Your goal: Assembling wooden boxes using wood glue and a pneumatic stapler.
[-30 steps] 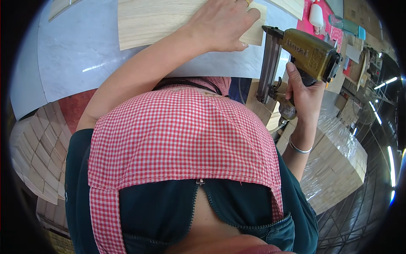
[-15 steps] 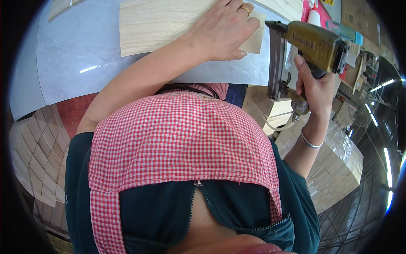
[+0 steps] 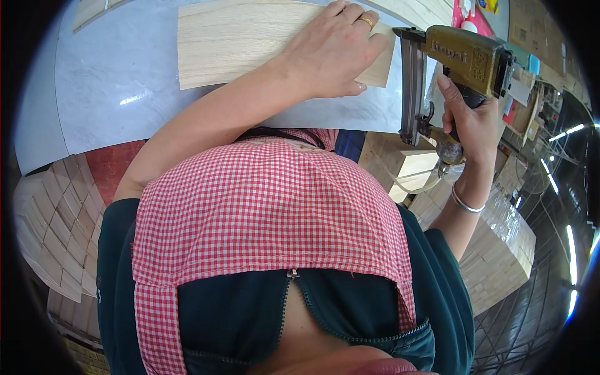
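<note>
A pale, flat wooden board (image 3: 231,47) lies on the light table. My left hand (image 3: 334,55) rests across its right part, fingers bent over it and thumb toward the near edge, holding it. In my right hand (image 3: 474,125) is a gold-and-black air nail gun (image 3: 462,55), its handle wrapped by the fingers. The gun's slim dark magazine (image 3: 410,90) stands just right of the board, and its nose end is close to the board's right end. I cannot tell whether the nose touches the wood. A pale hose (image 3: 415,189) hangs from the handle.
The bluish-white tabletop (image 3: 119,75) curves around in front of me. More wooden pieces (image 3: 419,11) lie at its far edge. A white bottle top (image 3: 469,26) stands by a pink item at the far right. Stacked wood blocks (image 3: 56,219) are at the left, and wrapped stacks (image 3: 500,256) at the right.
The nail gun and my right hand have shifted slightly right. Board and left hand sit a little lower in the picture, with the hold on the board much the same.
</note>
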Available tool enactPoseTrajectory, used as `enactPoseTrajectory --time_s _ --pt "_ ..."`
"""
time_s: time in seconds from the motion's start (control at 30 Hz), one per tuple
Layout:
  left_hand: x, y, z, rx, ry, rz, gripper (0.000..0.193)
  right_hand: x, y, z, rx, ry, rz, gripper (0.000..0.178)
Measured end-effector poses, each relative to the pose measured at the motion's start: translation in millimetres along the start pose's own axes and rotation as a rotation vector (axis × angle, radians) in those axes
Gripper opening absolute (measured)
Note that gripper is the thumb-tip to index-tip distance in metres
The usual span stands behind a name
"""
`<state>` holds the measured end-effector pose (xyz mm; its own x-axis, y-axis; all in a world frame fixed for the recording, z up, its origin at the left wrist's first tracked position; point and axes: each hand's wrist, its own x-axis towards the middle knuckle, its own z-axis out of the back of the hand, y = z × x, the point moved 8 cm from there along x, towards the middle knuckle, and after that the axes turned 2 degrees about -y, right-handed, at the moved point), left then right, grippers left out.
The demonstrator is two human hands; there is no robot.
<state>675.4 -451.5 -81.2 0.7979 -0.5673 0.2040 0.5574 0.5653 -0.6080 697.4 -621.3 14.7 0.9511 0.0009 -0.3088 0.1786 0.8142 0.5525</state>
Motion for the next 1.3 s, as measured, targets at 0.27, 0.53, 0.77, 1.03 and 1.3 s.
enactPoseTrajectory --time_s 0.27,0.53,0.77,1.03,1.3 --pt "-19.1 -1.2 13.1 0.132 -0.108 -0.006 0.069 5.1 4.0 3.0 -0.077 0.036 0.018 0.024" --pt "-132.3 45.7 92.2 0.164 0.224 0.463 0.053 -50.3 -25.4 4.3 0.098 -0.094 0.006 0.021" --pt "-96.9 35.0 50.7 0.103 -0.042 0.329 0.050 -73.5 -30.4 -7.9 0.111 -0.057 0.020 0.025" --pt "-78.8 30.8 37.3 -0.037 -0.100 0.337 0.050 -82.9 -29.8 -20.6 0.082 -0.016 0.025 0.026" --pt "-76.8 27.1 40.0 0.025 -0.162 0.281 0.052 -79.9 -26.4 -25.7 0.151 -0.007 0.022 0.025"
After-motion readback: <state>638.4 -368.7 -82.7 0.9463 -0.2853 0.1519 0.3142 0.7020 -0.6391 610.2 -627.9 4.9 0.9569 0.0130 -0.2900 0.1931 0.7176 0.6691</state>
